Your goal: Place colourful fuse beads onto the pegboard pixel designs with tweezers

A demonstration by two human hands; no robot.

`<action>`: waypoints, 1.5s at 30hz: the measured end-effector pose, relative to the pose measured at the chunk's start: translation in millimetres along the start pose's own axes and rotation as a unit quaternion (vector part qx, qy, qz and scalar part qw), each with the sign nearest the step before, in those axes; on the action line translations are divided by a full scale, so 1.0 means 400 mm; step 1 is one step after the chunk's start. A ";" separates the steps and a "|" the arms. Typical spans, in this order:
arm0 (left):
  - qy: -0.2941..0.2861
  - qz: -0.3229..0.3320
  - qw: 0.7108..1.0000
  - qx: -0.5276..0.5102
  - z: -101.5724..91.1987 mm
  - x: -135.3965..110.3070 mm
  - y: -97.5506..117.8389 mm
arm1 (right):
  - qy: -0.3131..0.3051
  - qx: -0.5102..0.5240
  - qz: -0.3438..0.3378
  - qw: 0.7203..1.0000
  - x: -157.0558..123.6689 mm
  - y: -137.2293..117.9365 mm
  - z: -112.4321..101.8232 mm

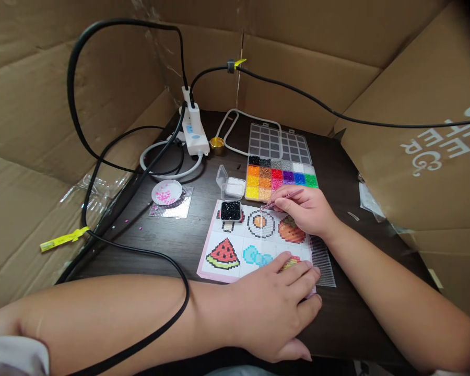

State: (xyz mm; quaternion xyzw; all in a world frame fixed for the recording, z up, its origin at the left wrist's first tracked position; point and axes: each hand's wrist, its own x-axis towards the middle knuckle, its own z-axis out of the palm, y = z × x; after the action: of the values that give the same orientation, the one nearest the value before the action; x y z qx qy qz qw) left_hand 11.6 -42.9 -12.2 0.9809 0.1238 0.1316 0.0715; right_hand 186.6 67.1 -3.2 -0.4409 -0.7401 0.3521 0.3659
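My right hand point(301, 209) pinches a pair of pink tweezers point(285, 199), whose tips hang over the fried-egg picture point(260, 223) on a pattern sheet point(235, 235). Whether a bead sits between the tips is too small to tell. Lying flat across the sheet's lower right part is my left hand point(280, 303), its fingers stretched out and partly covering the pictures. A watermelon slice point(222, 254) and a tomato-like fruit point(292, 230) are also printed there. On the sheet's upper left rests a small box of black beads point(231, 211). A clear pegboard point(324, 261) sticks out at the right.
Behind the sheet stands an open sorting box point(282, 177) of coloured beads, beside a small case of white beads point(234, 187). A dish of pink beads point(166, 192) sits left. Black cables point(137, 250) cross my left forearm; a power strip point(195, 133) and cardboard walls point(297, 68) lie behind.
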 end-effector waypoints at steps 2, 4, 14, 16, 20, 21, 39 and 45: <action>0.002 0.001 1.000 0.000 -0.001 0.000 0.000 | -0.001 -0.002 -0.001 1.000 0.000 0.001 0.000; 0.004 0.002 1.000 0.000 -0.002 0.000 0.000 | -0.001 -0.004 0.000 1.000 0.001 0.001 0.000; -0.010 0.004 1.000 0.001 -0.003 0.000 0.000 | 0.023 0.036 0.026 0.999 -0.001 0.005 0.005; -0.011 0.003 1.000 0.005 -0.003 -0.001 0.001 | 0.060 0.066 0.043 0.995 0.003 0.000 0.008; -0.009 0.009 1.000 0.011 -0.004 -0.003 0.001 | 0.139 0.092 0.048 0.985 0.030 -0.039 0.017; -0.008 0.011 1.000 0.012 -0.004 -0.004 0.000 | 0.150 0.093 0.048 0.983 0.041 -0.052 0.023; -0.002 0.013 1.000 0.020 0.003 -0.006 0.001 | 0.099 0.135 0.068 0.983 0.051 -0.071 0.055; -0.006 0.012 1.000 0.018 0.002 -0.005 0.001 | 0.006 0.110 0.041 0.993 -0.016 -0.050 0.059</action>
State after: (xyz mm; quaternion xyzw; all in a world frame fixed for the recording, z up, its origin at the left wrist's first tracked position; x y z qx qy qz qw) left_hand 9.9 -43.8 -13.4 0.9843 0.1142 0.1239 0.0532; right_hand 160.8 49.1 0.9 -0.4300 -0.6761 0.4436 0.4016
